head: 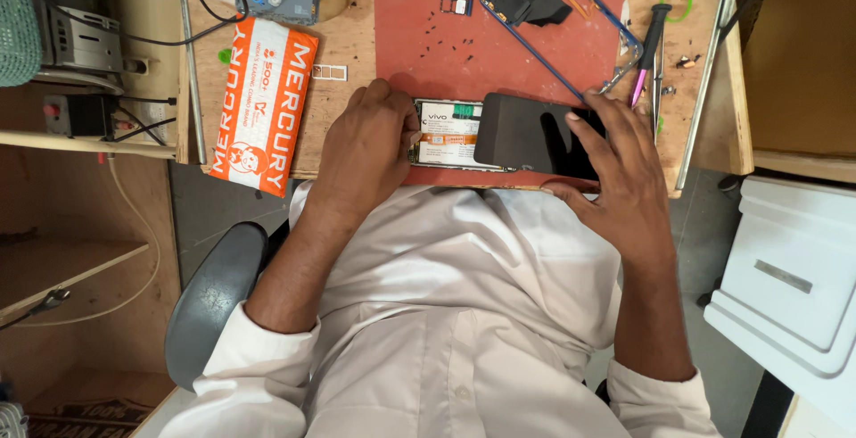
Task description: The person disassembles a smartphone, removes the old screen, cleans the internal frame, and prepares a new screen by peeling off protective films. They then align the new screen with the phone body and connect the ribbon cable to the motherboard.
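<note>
Wooden table (357, 45) fills the upper view, with a red work mat (535, 45) spread over its middle as the landmark for everything else. At the mat's near edge lies an opened phone (450, 135), its long axis running left to right, its exposed inside with a white and orange label facing up. A dark screen panel (526, 135) overlaps the phone's right half, lifted slightly askew. Left of the mat sits an orange and white padded pouch (263, 103). On the mat's far right corner rests a blue phone frame (557, 19); just beyond the mat's right edge lies a pink-tipped screwdriver (649, 50). Small dark screws (446, 37) dot the mat's far left part. The left hand (370, 148) presses down on the phone's left end, its grip closed over that end. The right hand (615, 166) holds the screen panel's right edge, fingers curled on it, and is the nearer hand to the panel.
</note>
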